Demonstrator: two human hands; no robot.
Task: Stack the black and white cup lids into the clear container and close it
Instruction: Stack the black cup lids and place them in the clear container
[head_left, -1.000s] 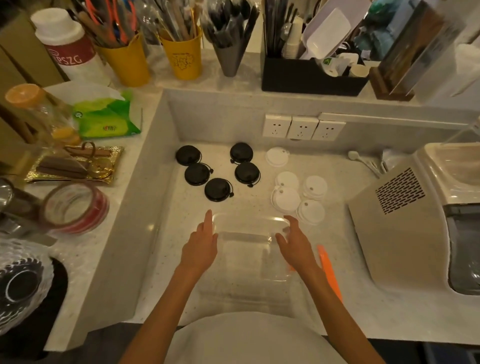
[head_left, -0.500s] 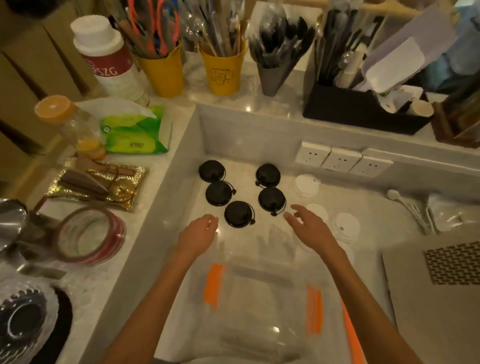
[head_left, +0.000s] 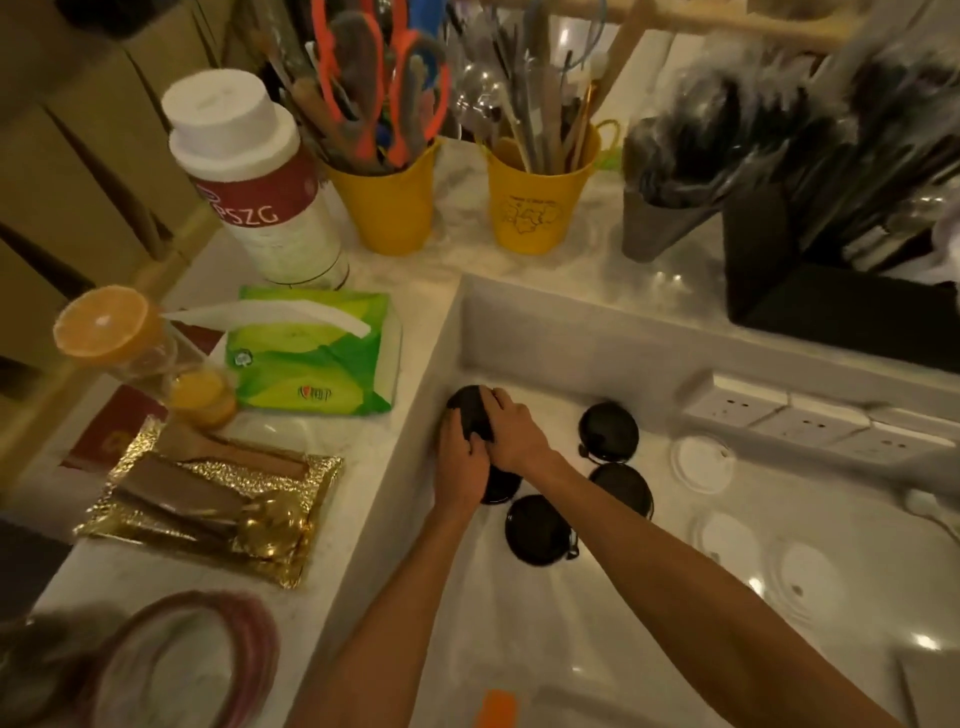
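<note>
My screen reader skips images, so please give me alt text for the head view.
Both hands, left hand and right hand, close around a black lid at the far left of the sunken counter. More black lids lie beside them, white lids to the right.

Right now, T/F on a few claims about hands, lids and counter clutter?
1. Both hands are on the far-left black lid. True: left hand and right hand meet on it.
2. All black lids are already in the container. False: other black lids lie on the counter.
3. A white lid lies below the wall sockets. True.
4. The tissue pack is blue. False: it is green.
5. Both yellow cups are empty. False: they hold utensils.
</note>
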